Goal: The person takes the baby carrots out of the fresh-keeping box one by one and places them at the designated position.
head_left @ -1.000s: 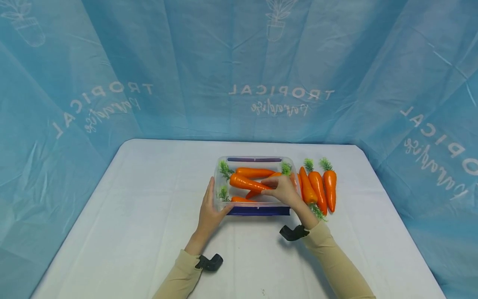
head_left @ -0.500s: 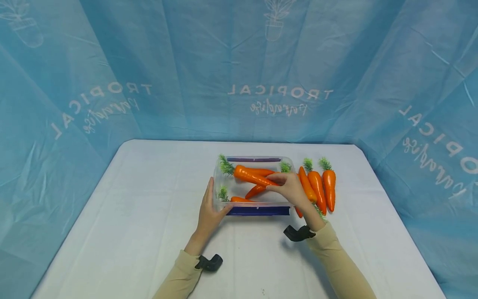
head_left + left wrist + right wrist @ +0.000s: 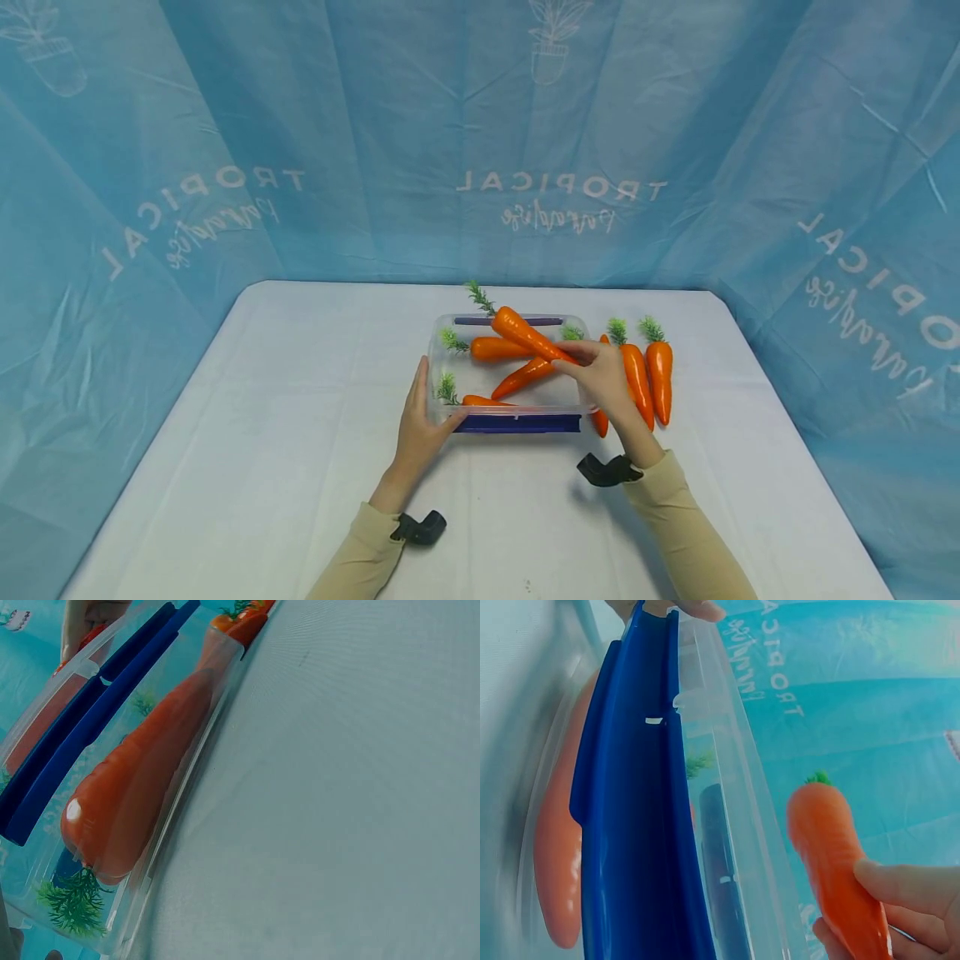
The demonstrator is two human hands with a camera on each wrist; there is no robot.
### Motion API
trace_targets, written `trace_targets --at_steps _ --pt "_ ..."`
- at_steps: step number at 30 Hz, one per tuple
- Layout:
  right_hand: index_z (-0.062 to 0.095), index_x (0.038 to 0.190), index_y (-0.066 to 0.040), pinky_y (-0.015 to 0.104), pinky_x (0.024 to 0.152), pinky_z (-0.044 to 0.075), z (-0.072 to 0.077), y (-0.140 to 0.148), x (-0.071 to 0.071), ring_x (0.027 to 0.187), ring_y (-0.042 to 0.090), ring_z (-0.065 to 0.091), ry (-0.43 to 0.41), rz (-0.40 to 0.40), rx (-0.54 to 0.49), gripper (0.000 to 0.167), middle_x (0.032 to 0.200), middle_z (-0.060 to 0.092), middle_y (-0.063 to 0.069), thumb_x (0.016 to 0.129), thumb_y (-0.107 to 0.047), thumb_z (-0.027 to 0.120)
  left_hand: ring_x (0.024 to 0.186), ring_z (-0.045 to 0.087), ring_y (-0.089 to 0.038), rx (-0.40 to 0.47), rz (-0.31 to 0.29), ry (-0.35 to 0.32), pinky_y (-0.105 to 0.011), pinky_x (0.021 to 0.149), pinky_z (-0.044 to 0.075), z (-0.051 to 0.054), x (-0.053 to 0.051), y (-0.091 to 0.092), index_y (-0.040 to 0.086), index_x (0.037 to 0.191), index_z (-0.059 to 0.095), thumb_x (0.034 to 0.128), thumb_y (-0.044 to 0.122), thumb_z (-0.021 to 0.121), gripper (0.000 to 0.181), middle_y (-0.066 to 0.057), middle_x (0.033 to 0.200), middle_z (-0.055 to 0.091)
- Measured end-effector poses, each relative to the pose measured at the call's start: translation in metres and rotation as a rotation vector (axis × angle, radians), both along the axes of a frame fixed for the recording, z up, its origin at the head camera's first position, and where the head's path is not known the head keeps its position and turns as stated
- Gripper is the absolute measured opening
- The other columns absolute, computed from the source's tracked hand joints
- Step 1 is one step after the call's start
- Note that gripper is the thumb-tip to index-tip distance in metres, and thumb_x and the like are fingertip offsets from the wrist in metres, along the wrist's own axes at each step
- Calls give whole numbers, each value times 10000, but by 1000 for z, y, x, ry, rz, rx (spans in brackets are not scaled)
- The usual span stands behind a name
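A clear box (image 3: 517, 410) with blue latches (image 3: 517, 423) holds several orange carrots with green tops, among them one (image 3: 498, 348) near its back and one (image 3: 483, 401) along its front. My right hand (image 3: 600, 375) pinches the narrow end of another carrot (image 3: 525, 333) above the box, its leafy top pointing back and left past the back rim. In the right wrist view, fingers and thumb (image 3: 915, 900) grip that carrot (image 3: 832, 855). My left hand (image 3: 420, 425) rests against the box's left side and front-left corner, fingers straight, thumb at the front rim.
Right of the box, several carrots (image 3: 660, 375) lie on the white table (image 3: 300, 417), partly hidden by my right hand. A blue printed curtain (image 3: 375, 167) hangs behind the table and along both sides.
My right hand has moved right and slightly back with the carrot, whose thick end has swung up and right over the back rim. My left hand has stayed put.
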State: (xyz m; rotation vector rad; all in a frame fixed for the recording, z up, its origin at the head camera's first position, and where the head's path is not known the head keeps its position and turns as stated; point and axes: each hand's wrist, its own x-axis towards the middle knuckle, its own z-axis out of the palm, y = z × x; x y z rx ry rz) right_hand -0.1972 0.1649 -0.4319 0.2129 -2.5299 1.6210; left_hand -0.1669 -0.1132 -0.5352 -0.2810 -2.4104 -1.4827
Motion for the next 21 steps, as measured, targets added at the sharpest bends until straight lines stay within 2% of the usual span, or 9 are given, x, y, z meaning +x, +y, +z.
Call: trace_targets --at_steps 3,8,15,21 --pt "697 1089 34 171 766 562 2 3 2 937 260 701 5 -56 -37 310 1061 702 226 811 -93 749 1466 222 -289 2 -4 4 -513 1183 216 0 0 0 170 1548 95 786 314 759 1020 -74 1609 163" --pt "704 1074 30 121 732 544 3 9 3 875 119 698 8 -121 -83 309 1047 703 228 799 -98 762 1467 217 -291 5 -10 15 -509 1186 209 0 -1 0 157 1547 96 786 327 759 1023 -82 1608 162" --pt "701 1096 8 112 793 530 4 18 3 1016 288 680 -24 -166 -66 328 1083 702 205 808 -138 760 1468 216 -285 5 -13 7 -511 1185 210 -1 -1 -1 170 1548 91 792 346 754 1020 -70 1610 158" --pt "691 1128 -9 178 852 540 7 23 5 1031 289 674 -47 -204 -33 364 1097 702 192 821 -195 752 1465 220 -296 10 -12 13 -524 1180 214 0 0 -1 163 1547 98 793 356 751 1016 -80 1608 162"
